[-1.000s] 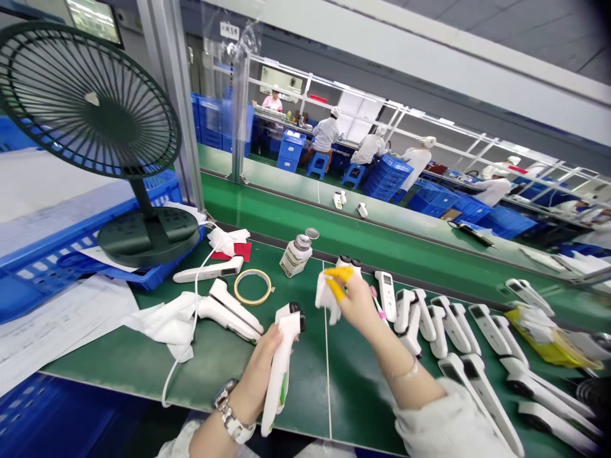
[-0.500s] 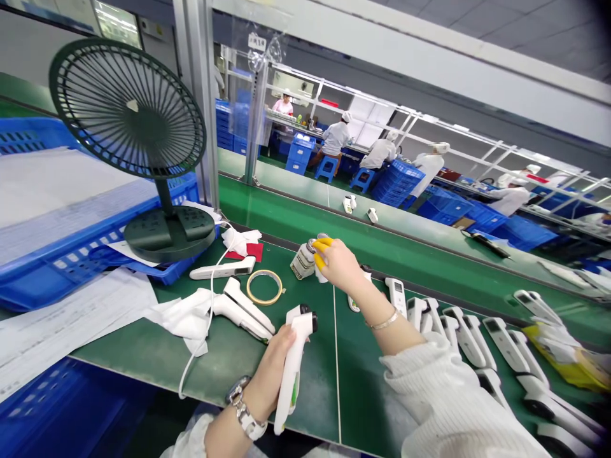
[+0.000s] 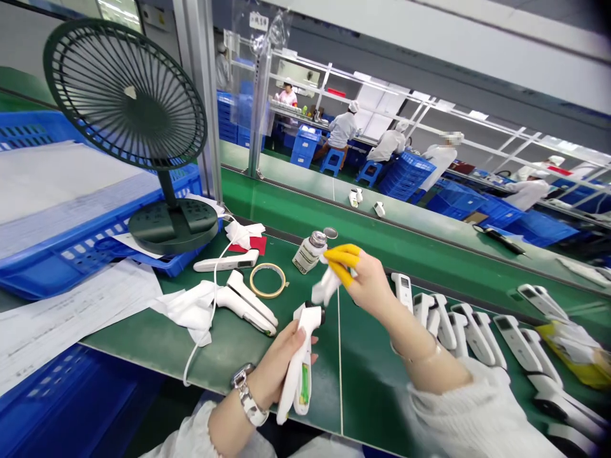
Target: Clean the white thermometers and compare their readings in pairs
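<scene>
My left hand [image 3: 281, 356], with a watch at the wrist, is closed around two white handheld infrared thermometers [image 3: 288, 388]. Their black noses point up and away, and green shows in an opening on one handle. Yellow finger cots cover fingertips of my right hand [image 3: 367, 277], which pinches a white cloth [image 3: 326, 286] just above the thermometer heads; whether it touches them I cannot tell. Behind the cloth stands a small labelled bottle [image 3: 308, 253] with a metal top, its round lid tilted open. Two more thermometers [image 3: 248, 305] lie left of my left hand.
A tape roll [image 3: 268, 280], crumpled white cloth [image 3: 191, 308] and a white cable [image 3: 210, 318] lie on the left. Beyond them stand a dark fan [image 3: 174, 222] and a blue crate [image 3: 71, 254]. Several thermometers [image 3: 477, 340] line the right side, near a yellow bag [image 3: 580, 362].
My right hand has moved from the bottle toward me and right, bringing the white cloth over the thermometer heads. The bottle now shows uncovered. My left hand has turned the thermometers slightly, showing more green.
</scene>
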The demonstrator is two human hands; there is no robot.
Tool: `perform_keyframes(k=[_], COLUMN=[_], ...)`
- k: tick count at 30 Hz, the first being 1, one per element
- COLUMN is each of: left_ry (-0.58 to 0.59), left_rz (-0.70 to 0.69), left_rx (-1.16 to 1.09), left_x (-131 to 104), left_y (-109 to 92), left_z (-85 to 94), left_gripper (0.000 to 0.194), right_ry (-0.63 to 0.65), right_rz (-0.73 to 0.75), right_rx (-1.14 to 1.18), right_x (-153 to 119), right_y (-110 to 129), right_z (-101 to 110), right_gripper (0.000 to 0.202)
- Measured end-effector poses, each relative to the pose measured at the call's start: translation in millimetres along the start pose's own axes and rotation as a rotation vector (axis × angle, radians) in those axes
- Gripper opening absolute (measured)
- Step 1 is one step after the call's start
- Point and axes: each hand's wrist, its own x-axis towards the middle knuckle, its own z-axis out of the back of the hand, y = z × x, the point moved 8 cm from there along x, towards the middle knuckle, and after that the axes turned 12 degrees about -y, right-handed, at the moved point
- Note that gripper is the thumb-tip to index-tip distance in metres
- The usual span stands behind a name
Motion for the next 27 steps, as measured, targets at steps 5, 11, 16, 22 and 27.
perform_keyframes(k=[5,11,16,22,27], left_ry=[0.130,0.179,0.155,0.151,0.176], left_rz=[0.063,0.031,0.017,0.044,0.024], left_rx=[-0.068,0.006,-0.002,-0.033,-0.015], left_x=[-5,-4,-3,-5,-4], left_y=[0,1,-1,0,1], left_z=[-10.1,-14.1,-13.4,-14.3,-14.9], left_gripper=[0.050,0.047,0.053,0.057,0.056], right_ry=[0.033,0.107,0.138,0.142,0.220], right_rz=[-0.015,0.022,-0.072,-0.029,-0.014], right_rx=[0.301,0.330,0.217,0.057,0.101], right_x=[-52,-76,-77,-74,-72], right_y=[42,56,53,58,61], right_z=[24,-3,-15,-10,-17], right_gripper=[0.026,0.026,0.015,0.012,0.012])
